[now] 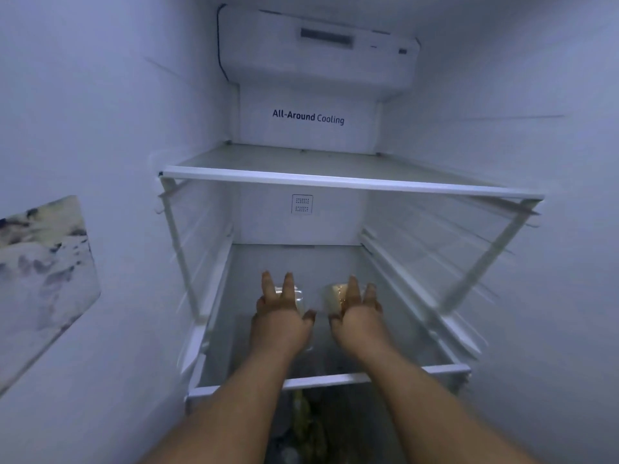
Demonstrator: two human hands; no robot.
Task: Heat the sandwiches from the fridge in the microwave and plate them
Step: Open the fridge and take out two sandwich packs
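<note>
Two sandwiches in clear plastic packs sit side by side on the fridge's lower glass shelf [335, 378]. My left hand [281, 316] is stretched over the left pack [299, 298], fingers spread, covering most of it. Over the right pack [333, 298], where pale bread shows, hovers my right hand [356, 314], also with fingers apart. Whether either hand touches its pack I cannot tell. Both forearms reach in from the bottom of the view.
An upper glass shelf [335, 180] with a white front rim spans the fridge above my hands. Shelf rails line both side walls. Below the lower shelf lies a compartment with yellowish-green produce [306, 426]. A marbled panel [43, 276] shows at the left.
</note>
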